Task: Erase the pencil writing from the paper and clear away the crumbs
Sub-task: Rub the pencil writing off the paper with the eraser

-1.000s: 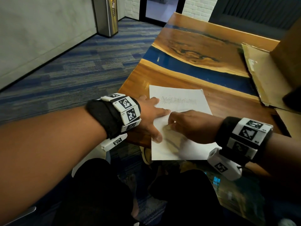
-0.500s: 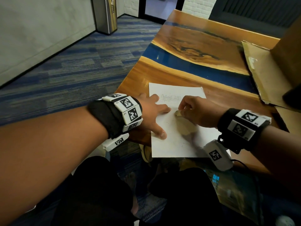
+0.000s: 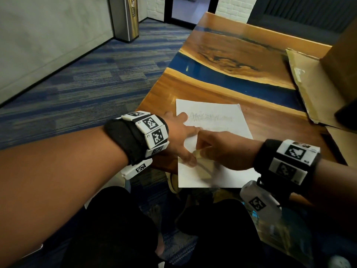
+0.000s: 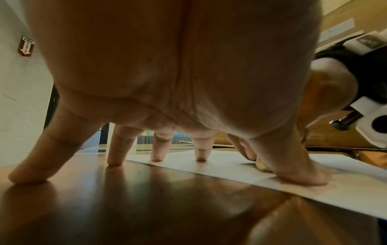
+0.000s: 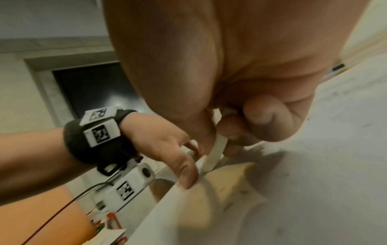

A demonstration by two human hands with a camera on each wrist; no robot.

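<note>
Flanking the paper (image 3: 212, 113), cardboard (image 3: 309, 89) covers the table's (image 3: 231, 55) right.

Dim indoor light, motion-blurred hands, wide-angle edge warping.

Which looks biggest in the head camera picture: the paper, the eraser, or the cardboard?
1. Cardboard, though it runs off the picture's edge.
2. Paper, partly covered by both hands.
3. Eraser, only a small pale bit showing in the right hand.

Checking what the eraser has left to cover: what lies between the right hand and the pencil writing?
Only bare white paper lies between the right hand and the pencil writing, seen in the head view.
</note>
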